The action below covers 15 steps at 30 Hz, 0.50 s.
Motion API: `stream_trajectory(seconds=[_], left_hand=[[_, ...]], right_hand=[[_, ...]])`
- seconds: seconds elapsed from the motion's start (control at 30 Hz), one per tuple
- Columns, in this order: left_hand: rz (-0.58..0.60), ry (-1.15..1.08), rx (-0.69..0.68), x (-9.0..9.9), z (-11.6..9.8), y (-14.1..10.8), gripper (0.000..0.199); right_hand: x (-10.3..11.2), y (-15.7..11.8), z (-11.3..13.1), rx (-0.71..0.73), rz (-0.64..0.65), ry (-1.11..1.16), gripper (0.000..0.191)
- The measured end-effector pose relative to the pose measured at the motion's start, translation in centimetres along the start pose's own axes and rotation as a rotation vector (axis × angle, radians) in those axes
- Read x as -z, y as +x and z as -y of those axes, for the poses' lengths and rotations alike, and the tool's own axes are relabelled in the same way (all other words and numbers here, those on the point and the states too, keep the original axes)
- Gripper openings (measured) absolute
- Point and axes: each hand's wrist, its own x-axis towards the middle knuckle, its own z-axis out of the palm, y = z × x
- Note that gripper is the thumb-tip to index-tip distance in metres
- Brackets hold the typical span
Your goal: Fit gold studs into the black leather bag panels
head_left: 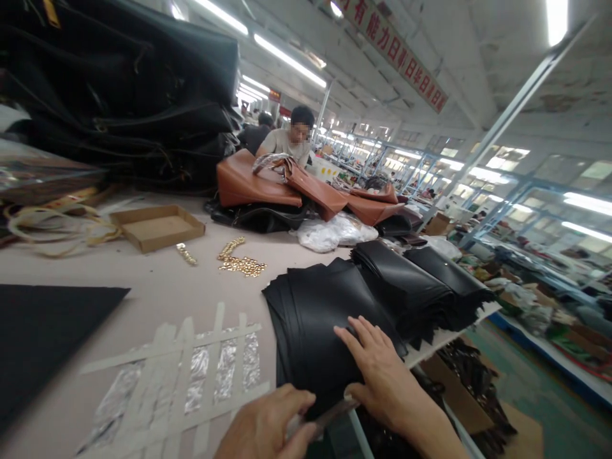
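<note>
My right hand (377, 370) lies spread on a fanned stack of black leather-like sheets (320, 306) at the table's front edge. Its thumb rests by the far end of a narrow greyish strip (335, 411). At the bottom of the view, my left hand (272, 424) is closed, thumb and index finger around the strip's near end. What kind of thing the strip is, I cannot make out. Left of the hands, pale tape strips (186, 376) cross a shiny silvery patch on the tabletop.
Gold metal pieces (243, 264) lie near a shallow cardboard box (157, 226). Brown bags (258, 182) and large black bags (119, 95) are piled behind. More black sheets (406, 274) lie at right. A black panel (52, 344) lies left. A person (289, 140) stands across the table.
</note>
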Motion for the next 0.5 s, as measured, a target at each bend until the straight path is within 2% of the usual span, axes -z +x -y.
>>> stream_trajectory(seconds=[0.07,0.13,0.2,0.27,0.37,0.43,0.5], left_hand=[[-0.064,-0.039,0.126,0.8,0.5,-0.1,0.031],[-0.055,-0.158,0.3,1.2,0.9,0.8,0.035],[-0.042,-0.322,0.493,1.5,1.5,2.1,0.045],[-0.072,-0.429,0.619,1.6,2.4,3.4,0.061],[-0.127,-0.445,0.658,1.6,4.0,5.0,0.079],[-0.121,-0.438,0.658,1.6,4.8,5.6,0.083],[-0.114,-0.439,0.662,1.6,5.3,5.9,0.083]], right_hand=[[0.4,-0.4,-1.1,0.037,-0.04,-0.02,0.072],[0.7,-0.4,-2.5,0.062,-0.078,-0.017,0.055],[1.1,-0.2,-4.0,0.061,-0.105,0.019,0.045],[1.3,-0.1,-5.2,0.042,-0.117,0.056,0.041],[1.3,0.0,-6.5,0.001,-0.132,0.006,0.045],[0.9,0.1,-7.0,0.001,-0.138,-0.047,0.052],[0.6,0.3,-7.1,0.007,-0.148,-0.061,0.049]])
